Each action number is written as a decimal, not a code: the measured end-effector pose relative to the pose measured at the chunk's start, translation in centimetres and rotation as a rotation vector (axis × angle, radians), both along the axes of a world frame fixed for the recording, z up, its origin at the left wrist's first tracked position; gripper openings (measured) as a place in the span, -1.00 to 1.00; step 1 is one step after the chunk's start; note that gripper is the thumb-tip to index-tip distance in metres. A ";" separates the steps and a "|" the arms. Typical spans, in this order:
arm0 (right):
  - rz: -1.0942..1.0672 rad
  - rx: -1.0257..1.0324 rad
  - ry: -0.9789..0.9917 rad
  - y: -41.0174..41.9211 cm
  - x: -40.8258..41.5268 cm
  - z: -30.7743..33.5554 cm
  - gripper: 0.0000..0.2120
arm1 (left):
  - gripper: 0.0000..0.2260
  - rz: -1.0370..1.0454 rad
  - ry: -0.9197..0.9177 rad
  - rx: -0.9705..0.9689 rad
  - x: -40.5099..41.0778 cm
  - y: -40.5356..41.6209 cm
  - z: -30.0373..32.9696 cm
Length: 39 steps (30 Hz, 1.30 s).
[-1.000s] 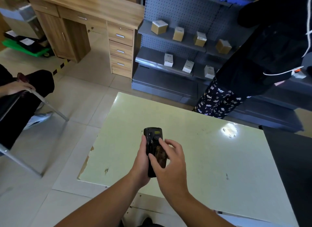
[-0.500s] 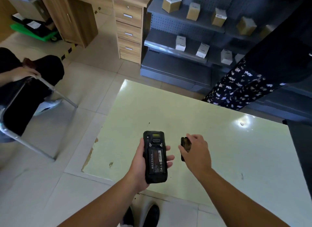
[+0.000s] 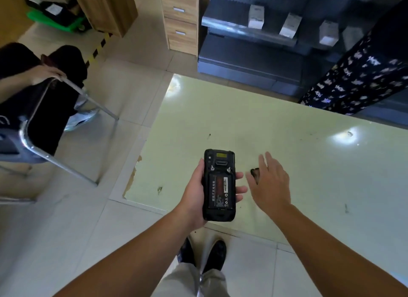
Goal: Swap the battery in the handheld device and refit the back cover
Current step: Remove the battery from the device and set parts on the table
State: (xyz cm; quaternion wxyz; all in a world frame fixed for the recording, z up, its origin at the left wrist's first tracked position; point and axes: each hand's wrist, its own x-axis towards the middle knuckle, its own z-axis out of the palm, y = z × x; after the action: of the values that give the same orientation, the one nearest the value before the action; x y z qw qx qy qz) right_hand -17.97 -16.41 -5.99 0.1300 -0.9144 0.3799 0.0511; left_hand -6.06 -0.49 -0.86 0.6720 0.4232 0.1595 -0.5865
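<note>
While the pale green worktop fills most of what I see, bare but for a few scuffs and a small dark piece, I read the job as sitting between two steps: cover off, battery not yet out; my left hand cradles the handheld device back side up, just above the near edge of the worktop, fingers wrapped round its right flank and thumb along the left; the back cover appears to be that dark piece lying on the worktop just beside the device, largely hidden under my right hand, though I cannot make out its shape; that right hand is spread wide, fingers splayed, holding nothing, hovering over the piece; inside the open bay the battery sits seated, its label facing up, with two small screws or latches above it; my judgement is that the next move calls for the free right hand to come across to the bay, find the battery's edge with a fingertip and lever it out while the left keeps the device level.
</note>
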 end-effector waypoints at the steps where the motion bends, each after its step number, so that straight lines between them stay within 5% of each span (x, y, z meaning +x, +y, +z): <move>1: 0.068 0.050 -0.189 0.3 0.4 2.4 -0.43 | -0.33 -0.008 -0.012 0.015 -0.1 0.1 0.5; 4: 0.584 0.040 -0.496 2.3 0.4 10.0 -0.53 | -0.38 -0.019 -0.034 0.026 -0.4 0.4 2.4; 8: 0.904 -0.049 -0.320 4.1 -0.9 14.5 -0.50 | -0.42 -0.044 -0.050 0.019 -1.1 0.6 4.2; 12: 0.908 -0.045 -0.172 3.9 -1.4 15.7 -0.45 | -0.41 -0.080 -0.075 0.035 -1.5 0.6 5.6; 21: 0.877 -0.019 -0.189 4.1 -1.9 17.4 -0.51 | -0.41 -0.102 -0.079 -0.002 -2.1 1.0 7.3; 26: 1.031 -0.304 -0.148 4.7 -2.5 16.7 -0.55 | -0.38 -0.110 -0.050 0.021 -2.4 0.9 6.9; 39: 0.958 -0.336 -0.314 4.4 -3.3 16.5 -0.65 | -0.35 -0.072 -0.027 -0.019 -2.3 0.2 6.3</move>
State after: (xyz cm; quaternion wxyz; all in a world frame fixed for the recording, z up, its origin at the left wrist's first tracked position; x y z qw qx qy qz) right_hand -21.25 -11.97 10.47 -0.0011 -0.9904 -0.1014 -0.0943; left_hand -8.38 -0.30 5.41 0.6565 0.4300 0.1297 -0.6060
